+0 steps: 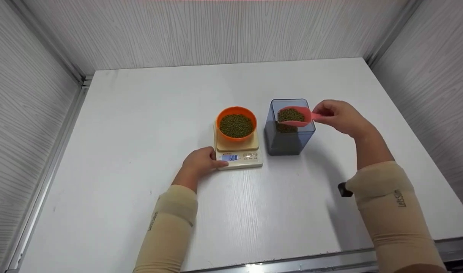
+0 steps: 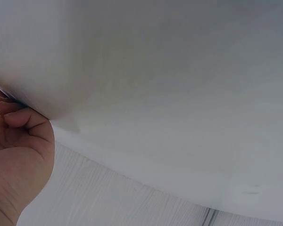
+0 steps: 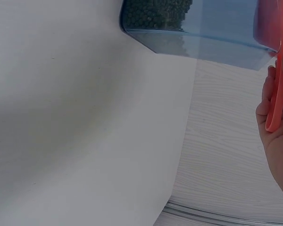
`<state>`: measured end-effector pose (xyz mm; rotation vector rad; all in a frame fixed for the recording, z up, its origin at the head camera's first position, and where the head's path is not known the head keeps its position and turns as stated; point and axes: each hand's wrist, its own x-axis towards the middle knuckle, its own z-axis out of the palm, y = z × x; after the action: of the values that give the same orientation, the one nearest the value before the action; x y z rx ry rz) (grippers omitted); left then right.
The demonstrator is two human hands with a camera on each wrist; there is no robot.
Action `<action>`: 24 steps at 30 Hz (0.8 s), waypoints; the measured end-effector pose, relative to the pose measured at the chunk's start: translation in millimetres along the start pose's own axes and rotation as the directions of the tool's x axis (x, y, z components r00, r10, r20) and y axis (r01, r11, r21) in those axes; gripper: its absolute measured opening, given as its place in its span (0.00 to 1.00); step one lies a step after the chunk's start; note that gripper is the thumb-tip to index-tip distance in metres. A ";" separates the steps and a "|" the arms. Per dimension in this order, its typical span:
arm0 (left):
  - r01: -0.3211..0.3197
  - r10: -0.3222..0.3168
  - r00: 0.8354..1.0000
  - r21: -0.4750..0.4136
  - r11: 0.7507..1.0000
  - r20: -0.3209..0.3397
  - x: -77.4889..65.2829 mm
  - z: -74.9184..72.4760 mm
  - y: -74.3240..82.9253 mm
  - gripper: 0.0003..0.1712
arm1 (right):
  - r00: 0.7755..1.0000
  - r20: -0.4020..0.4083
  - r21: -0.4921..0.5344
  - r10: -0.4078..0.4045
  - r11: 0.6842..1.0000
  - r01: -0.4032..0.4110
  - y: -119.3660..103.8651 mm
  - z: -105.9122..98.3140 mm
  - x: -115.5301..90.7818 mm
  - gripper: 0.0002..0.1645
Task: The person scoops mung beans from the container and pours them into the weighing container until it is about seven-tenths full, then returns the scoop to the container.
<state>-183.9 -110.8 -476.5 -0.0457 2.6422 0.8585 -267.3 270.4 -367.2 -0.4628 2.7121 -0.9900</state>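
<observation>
My right hand (image 1: 339,115) holds a red scoop (image 1: 308,115) by its handle. Small green beans, like mung beans, fill the scoop, which is level over the mouth of a clear bluish container (image 1: 286,146). More beans (image 3: 151,16) show through the container wall in the right wrist view. To the left, an orange bowl (image 1: 236,109) of the same beans sits on a cream kitchen scale (image 1: 250,162), whose display (image 1: 230,157) appears to read 608. My left hand (image 1: 201,161) grips the scale's front left corner, thumb on top beside the display; the scale hides some fingertips.
The white table (image 1: 148,113) meets pale wood-grain panels (image 1: 231,34) at the back and both sides. A metal rail (image 1: 284,266) runs along its front edge. The container stands just right of the scale, with a narrow gap between.
</observation>
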 end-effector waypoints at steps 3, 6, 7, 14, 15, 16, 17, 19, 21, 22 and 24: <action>-0.003 0.002 1.000 0.006 1.000 0.000 0.9 0.1 -0.8 0.26 | 1.000 -0.021 0.016 -0.014 1.000 0.014 -8.0 -1.0 1.7 0.16; 0.000 0.000 1.000 0.004 1.000 0.002 1.6 0.2 -1.4 0.26 | 0.998 -0.042 0.023 -0.036 0.999 0.037 -18.7 0.1 4.5 0.16; 0.002 -0.002 1.000 0.001 1.000 0.002 1.8 0.3 -1.5 0.26 | 0.998 -0.049 0.020 -0.046 0.999 0.047 -22.5 1.1 5.6 0.16; 0.022 -0.022 1.000 0.001 1.000 0.001 1.0 0.5 -0.3 0.26 | 0.992 -0.067 -0.027 -0.105 0.994 0.104 -49.2 11.7 14.5 0.14; 0.023 -0.023 1.000 0.003 1.000 0.000 0.9 0.6 -0.2 0.26 | 0.993 -0.064 -0.036 -0.104 0.994 0.102 -52.5 13.4 15.4 0.13; 0.025 -0.025 1.000 0.001 1.000 0.000 0.9 0.8 -0.2 0.26 | 0.993 -0.060 -0.038 -0.102 0.994 0.100 -55.7 14.9 16.2 0.13; 0.026 -0.026 1.000 0.000 1.000 0.000 1.0 1.1 -0.1 0.26 | 0.993 -0.057 -0.043 -0.099 0.994 0.097 -58.6 16.3 17.0 0.13; 0.022 -0.022 1.000 -0.001 1.000 0.001 1.4 1.5 -0.3 0.26 | 0.994 -0.052 -0.061 -0.100 0.993 0.097 -64.7 18.8 18.5 0.12; 0.018 -0.018 1.000 -0.001 1.000 -0.002 1.7 2.0 -0.7 0.26 | 0.993 -0.046 -0.081 -0.106 0.991 0.102 -70.6 20.6 20.2 0.11; 0.016 -0.016 1.000 0.001 1.000 -0.003 1.9 2.2 -0.9 0.26 | 0.993 -0.043 -0.094 -0.114 0.990 0.110 -73.5 21.3 21.2 0.10; 0.014 -0.014 1.000 0.006 1.000 -0.007 2.2 2.6 -1.4 0.26 | 0.992 -0.036 -0.122 -0.122 0.986 0.117 -79.5 22.5 23.0 0.10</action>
<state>-184.9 -110.3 -479.9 -0.0655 2.6480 0.8476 -264.5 191.3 -334.2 -0.6403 2.8219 -0.8790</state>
